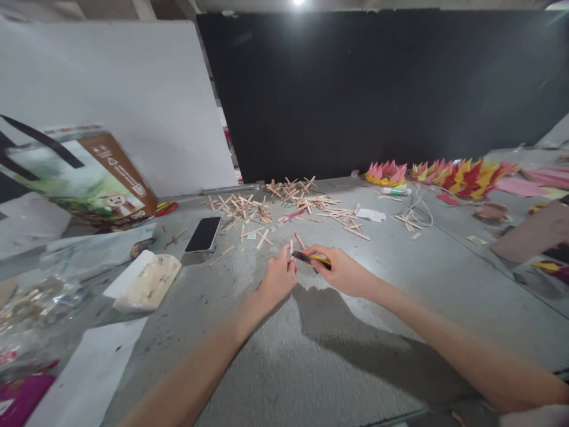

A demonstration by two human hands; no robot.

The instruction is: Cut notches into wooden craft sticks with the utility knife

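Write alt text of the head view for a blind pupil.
A person's left hand holds a small wooden stick while the right hand holds what looks like a yellow-and-black utility knife close to it. Beyond, crossed craft sticks lie heaped on a grey table, between a smartphone and pink, yellow and red paper crafts.

The left forearm (pixel 213 354) slants up from the bottom edge to the left hand (pixel 279 271), fingers (pixel 291 267) curled near mid-frame; the right forearm (pixel 438 331) reaches in from the lower right, and the right hand (pixel 341 269), fingers bent in a grip, points leftward
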